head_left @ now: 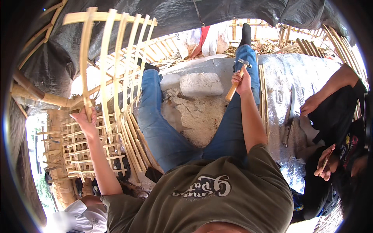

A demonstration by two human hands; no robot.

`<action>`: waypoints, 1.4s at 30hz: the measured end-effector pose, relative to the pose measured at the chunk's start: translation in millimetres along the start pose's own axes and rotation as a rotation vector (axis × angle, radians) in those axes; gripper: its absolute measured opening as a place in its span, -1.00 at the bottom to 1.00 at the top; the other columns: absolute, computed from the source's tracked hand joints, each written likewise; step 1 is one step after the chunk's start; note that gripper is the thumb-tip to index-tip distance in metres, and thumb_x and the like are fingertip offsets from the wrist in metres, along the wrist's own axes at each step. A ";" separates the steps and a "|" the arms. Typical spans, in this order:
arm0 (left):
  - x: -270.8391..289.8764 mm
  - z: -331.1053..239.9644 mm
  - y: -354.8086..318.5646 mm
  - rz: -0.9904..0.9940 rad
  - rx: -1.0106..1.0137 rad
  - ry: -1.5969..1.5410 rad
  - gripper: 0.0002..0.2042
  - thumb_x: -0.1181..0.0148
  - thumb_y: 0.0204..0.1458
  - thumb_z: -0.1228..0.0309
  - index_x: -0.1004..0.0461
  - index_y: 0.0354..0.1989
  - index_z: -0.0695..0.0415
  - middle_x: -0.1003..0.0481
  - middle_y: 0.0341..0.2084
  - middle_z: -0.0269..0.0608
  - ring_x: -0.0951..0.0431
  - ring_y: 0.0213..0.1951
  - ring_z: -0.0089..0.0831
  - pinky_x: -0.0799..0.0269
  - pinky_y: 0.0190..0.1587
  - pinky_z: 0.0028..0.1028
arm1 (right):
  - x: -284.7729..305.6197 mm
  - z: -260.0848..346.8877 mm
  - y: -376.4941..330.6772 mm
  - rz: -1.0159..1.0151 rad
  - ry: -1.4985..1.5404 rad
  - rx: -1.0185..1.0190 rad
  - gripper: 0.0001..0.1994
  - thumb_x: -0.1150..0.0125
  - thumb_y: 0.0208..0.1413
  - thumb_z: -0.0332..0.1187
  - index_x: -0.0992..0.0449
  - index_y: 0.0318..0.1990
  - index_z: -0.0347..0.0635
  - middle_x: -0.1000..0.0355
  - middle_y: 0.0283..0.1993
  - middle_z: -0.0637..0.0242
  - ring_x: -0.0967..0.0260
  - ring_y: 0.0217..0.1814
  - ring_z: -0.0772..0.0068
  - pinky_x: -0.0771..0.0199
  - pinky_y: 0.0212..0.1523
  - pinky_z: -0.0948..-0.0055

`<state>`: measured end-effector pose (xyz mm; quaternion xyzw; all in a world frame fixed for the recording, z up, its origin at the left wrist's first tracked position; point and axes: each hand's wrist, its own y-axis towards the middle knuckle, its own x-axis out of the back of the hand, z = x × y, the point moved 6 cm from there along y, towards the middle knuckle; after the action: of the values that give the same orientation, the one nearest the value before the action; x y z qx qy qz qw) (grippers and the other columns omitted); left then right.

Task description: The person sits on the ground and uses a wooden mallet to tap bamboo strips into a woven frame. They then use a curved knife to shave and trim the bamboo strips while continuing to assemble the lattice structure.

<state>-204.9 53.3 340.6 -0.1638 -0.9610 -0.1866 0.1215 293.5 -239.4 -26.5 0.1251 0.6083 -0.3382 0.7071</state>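
Note:
My left hand [86, 119] is closed round the lower end of the leftmost slat of a bamboo frame [104, 70]. This frame stands raised at the upper left, with several pale upright slats fixed to a crosspiece near their tops. In my right hand [243, 81] is a hammer [232, 92], gripped by its wooden handle just under the metal head. The hammer is over my right thigh, its head pointing up and away. Between my legs lies a whitish stone block [201, 84], touched by neither hand.
Loose bamboo strips [134, 141] lie beside my left leg, near a woven bamboo lattice [91, 149]. A long blade [290, 112] rests at the right, by a co-worker's hand [309, 105]. Another hand [327, 163] holds a thin object. Dark sheeting [241, 11] hangs overhead.

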 end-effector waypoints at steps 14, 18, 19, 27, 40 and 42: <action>41.2 -60.2 -23.7 -0.126 -0.121 -0.104 -0.64 -0.03 0.35 0.12 -0.36 -0.38 0.17 -0.18 -0.68 -0.50 -0.07 -0.68 -0.74 0.14 -0.65 -0.64 | -10.8 3.8 6.0 -0.029 -0.063 0.010 -0.64 -0.20 0.26 0.02 -0.30 -0.38 0.00 -0.07 -0.58 0.61 0.02 -0.64 0.74 -0.04 -0.60 0.68; 22.3 -67.1 -44.6 -0.147 -0.002 -0.212 -0.61 -0.04 0.33 0.05 -0.34 -0.35 0.16 -0.15 -0.68 -0.47 -0.08 -0.67 -0.71 0.11 -0.62 -0.63 | -18.4 18.0 -4.6 -0.084 -0.439 0.093 -0.66 -0.23 0.26 -0.02 -0.25 -0.35 0.03 -0.06 -0.55 0.60 -0.01 -0.62 0.77 -0.08 -0.60 0.66; 20.8 -65.0 -50.9 -0.162 0.046 -0.242 -0.60 -0.04 0.32 0.04 -0.34 -0.36 0.16 -0.15 -0.68 -0.47 -0.07 -0.67 -0.71 0.10 -0.62 -0.63 | -25.6 22.7 -17.0 -0.113 -0.589 0.117 -0.66 -0.23 0.26 -0.02 -0.24 -0.34 0.04 -0.06 -0.55 0.60 -0.02 -0.62 0.78 -0.10 -0.60 0.65; 8.5 -43.6 -67.5 0.130 0.074 -0.551 -0.47 0.04 0.28 -0.16 -0.29 -0.39 0.14 -0.09 -0.70 -0.49 0.03 -0.70 -0.70 0.12 -0.63 -0.64 | -162.3 20.5 -140.6 -0.050 -0.997 0.375 -0.65 -0.23 0.27 -0.04 -0.32 -0.26 -0.11 -0.37 -0.40 0.44 -0.45 -0.32 0.50 -0.59 -0.28 0.39; -52.4 49.8 -65.7 0.172 0.374 -0.492 -0.47 0.15 0.31 -0.16 -0.31 -0.43 0.09 -0.11 -0.74 -0.56 -0.03 -0.75 -0.68 0.06 -0.73 -0.64 | -168.0 -16.1 -218.7 -0.059 -1.014 0.564 -0.78 -0.16 0.31 -0.37 -0.21 -0.27 -0.16 -0.52 -0.13 0.08 -0.56 0.06 0.04 -0.68 -0.03 0.20; -64.1 77.9 -55.5 0.254 0.430 -0.553 -0.49 0.05 0.29 -0.14 -0.34 -0.42 0.11 -0.14 -0.74 -0.52 -0.09 -0.73 -0.68 0.00 -0.69 -0.62 | -147.7 -23.7 -208.0 -0.099 -1.051 0.555 -0.75 -0.25 0.27 -0.36 -0.23 -0.29 -0.14 -0.49 -0.21 0.23 -0.58 -0.04 0.20 -0.68 -0.10 0.29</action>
<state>-179.5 18.4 233.8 -0.2967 -0.9468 0.0876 -0.0890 139.4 -331.2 156.5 0.0923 0.0709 -0.5337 0.8376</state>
